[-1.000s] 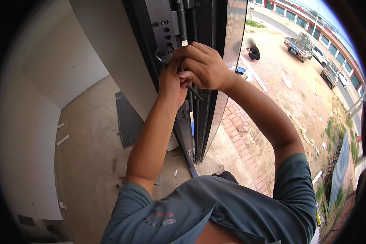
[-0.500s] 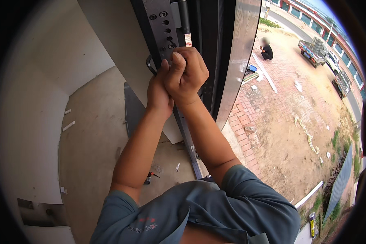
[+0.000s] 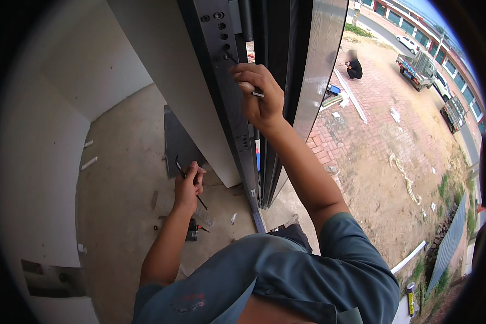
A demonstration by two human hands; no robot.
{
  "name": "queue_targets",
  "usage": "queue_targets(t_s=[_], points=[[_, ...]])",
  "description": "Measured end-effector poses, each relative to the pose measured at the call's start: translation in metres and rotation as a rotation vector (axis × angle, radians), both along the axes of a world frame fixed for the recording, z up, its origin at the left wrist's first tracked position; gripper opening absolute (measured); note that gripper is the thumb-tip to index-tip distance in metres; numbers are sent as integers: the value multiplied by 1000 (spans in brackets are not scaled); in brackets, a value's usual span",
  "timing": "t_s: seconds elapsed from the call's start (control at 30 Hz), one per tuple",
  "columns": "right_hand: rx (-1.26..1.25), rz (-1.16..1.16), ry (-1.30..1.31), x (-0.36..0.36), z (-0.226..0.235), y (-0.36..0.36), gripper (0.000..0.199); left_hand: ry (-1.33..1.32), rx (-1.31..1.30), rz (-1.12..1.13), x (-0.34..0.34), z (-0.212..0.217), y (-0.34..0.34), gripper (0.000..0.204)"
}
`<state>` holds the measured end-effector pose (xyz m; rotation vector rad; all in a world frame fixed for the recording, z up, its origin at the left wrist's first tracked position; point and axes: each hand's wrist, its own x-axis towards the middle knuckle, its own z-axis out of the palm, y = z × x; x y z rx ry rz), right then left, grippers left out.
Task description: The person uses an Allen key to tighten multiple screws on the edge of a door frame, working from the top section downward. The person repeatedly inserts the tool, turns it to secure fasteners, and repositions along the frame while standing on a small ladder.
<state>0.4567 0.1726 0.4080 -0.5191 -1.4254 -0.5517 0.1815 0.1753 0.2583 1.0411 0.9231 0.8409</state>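
My right hand is closed round a thin dark rod-shaped tool; one end pokes out below the fingers. Its other end points up at the row of holes in the dark lock edge plate of the door. Whether the tip sits inside a hole I cannot tell. Lower down and to the left, my left hand grips a black bent hex key, held away from the door over the floor.
The door's pale inner face slants beside a dark frame. A dark panel and a power tool lie on the indoor floor. Outside, a person crouches on red paving; trucks stand farther off.
My left hand has come away from the lock edge and dropped down left with the hex key. My right hand stays near the holes, its grip shifted slightly rightward.
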Motion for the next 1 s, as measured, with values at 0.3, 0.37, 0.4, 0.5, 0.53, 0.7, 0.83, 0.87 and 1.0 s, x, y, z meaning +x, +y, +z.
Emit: queue_targets(t_s=[0.3,0.37,0.4,0.5,0.53,0.7,0.83,0.87,1.0], points=[[-74,-64,-153,14,31,-26,6,-114,306,-106,56,76,-11,35],[-111,-63,-179,16,39,-24,6,-216,358,-158,84,118,-7,37],[-128,-62,-190,17,42,-23,6,-268,374,-179,97,138,-5,39],[-210,-39,-189,21,44,-20,10,-415,345,-152,133,177,4,38],[-213,-92,-229,24,47,-21,12,-443,333,-170,142,183,10,37],[-232,-396,-436,28,73,-40,23,-595,215,-251,168,203,25,35],[-281,-444,-508,37,75,-50,26,-666,130,-342,178,203,33,27],[-294,-383,-519,33,75,-57,26,-691,127,-347,179,200,37,27],[-291,-206,-539,38,72,-61,27,-694,136,-323,181,201,32,31]])
